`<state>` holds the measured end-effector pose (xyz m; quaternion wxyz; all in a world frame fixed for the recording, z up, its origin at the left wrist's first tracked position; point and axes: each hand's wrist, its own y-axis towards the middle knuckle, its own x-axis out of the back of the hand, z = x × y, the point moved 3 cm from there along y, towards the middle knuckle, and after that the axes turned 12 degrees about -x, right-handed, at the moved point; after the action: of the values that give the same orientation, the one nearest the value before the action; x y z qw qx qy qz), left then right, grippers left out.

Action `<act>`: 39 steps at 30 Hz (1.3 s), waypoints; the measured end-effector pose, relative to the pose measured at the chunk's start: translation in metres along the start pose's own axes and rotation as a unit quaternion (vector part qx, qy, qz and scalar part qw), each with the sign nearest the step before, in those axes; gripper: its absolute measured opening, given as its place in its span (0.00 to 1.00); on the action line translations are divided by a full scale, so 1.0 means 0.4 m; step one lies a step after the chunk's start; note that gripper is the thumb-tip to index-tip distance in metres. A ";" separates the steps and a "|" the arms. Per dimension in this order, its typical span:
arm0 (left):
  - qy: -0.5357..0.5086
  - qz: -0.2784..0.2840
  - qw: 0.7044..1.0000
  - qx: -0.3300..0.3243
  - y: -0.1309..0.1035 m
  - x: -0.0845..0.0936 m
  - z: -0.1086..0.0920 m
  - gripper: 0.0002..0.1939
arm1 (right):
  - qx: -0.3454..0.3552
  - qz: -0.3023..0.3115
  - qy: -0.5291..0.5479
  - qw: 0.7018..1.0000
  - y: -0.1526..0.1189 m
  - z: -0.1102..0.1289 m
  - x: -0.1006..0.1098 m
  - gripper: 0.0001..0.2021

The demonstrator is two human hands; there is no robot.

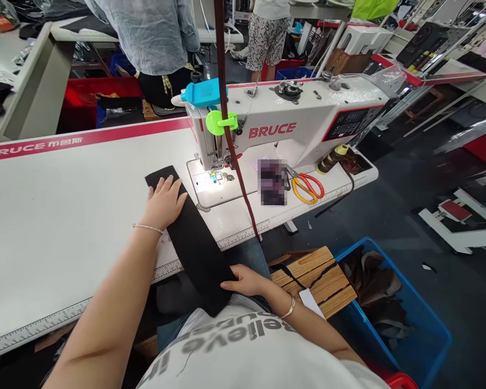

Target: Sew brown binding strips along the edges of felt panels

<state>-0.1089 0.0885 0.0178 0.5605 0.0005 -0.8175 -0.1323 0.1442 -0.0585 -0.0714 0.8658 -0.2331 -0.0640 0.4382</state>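
Note:
A long black strip of fabric (198, 243) runs from the white sewing table (85, 216) over its front edge towards my lap. My left hand (164, 202) lies flat on the strip's far end, fingers spread. Close to my body, my right hand (243, 280) grips the near end at its right edge, thumb on top and the other fingers partly hidden. Right of the strip stands a white sewing machine (273, 127), its lamp lighting the needle plate (218, 181). A dark red strap (237, 167) hangs down in front of the machine.
Orange and yellow-handled scissors (308, 188) and a thread cone (331, 159) lie beside the machine. A wooden slatted stool (319, 281) and a blue bin (419, 319) with dark pieces stand at right. Two other people are beyond the table, one in a blue shirt (154, 38).

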 end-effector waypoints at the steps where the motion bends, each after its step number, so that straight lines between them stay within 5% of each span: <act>1: -0.010 -0.010 1.000 0.000 -0.002 0.001 -0.001 0.22 | 0.002 -0.036 -0.015 0.999 -0.004 -0.002 0.011 0.16; 3: -0.023 -0.038 0.999 -0.007 -0.020 0.007 -0.017 0.19 | -0.012 -0.160 -0.061 0.985 -0.018 -0.011 0.050 0.12; 6: -0.041 -0.079 0.996 -0.008 -0.069 0.020 -0.058 0.15 | -0.073 -0.389 -0.149 0.906 -0.056 -0.034 0.129 0.10; 9: -0.047 -0.089 0.995 -0.011 -0.116 0.026 -0.099 0.13 | -0.119 -0.487 -0.189 0.844 -0.082 -0.052 0.185 0.17; 12: -0.050 -0.097 0.994 -0.022 -0.151 0.021 -0.131 0.12 | -0.126 -0.443 -0.220 0.860 -0.065 -0.050 0.198 0.26; 16: -0.067 -0.087 0.992 -0.060 -0.190 0.008 -0.169 0.16 | -0.098 -0.345 -0.259 0.897 -0.030 -0.005 0.164 0.12; 21: -0.115 0.057 0.981 -0.142 -0.235 0.014 -0.214 0.17 | 0.036 -0.150 -0.162 0.975 -0.044 0.133 0.089 0.15; 25: -0.140 0.141 0.963 -0.182 -0.252 0.027 -0.227 0.23 | 0.193 -0.067 -0.006 0.979 -0.054 0.280 0.054 0.20; 31: -0.184 0.071 0.967 -0.164 -0.262 -0.012 -0.202 0.14 | 0.292 0.060 0.075 0.952 0.014 0.405 -0.005 0.23; 39: -0.309 -0.020 0.948 -0.076 -0.241 0.018 -0.205 0.10 | 0.298 0.097 0.045 0.949 -0.023 0.410 -0.025 0.23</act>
<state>-0.0507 -0.0233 0.0310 0.2765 -0.0665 -0.9378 -0.1992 0.0931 -0.0139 0.0786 0.8511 0.0104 0.1314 0.5081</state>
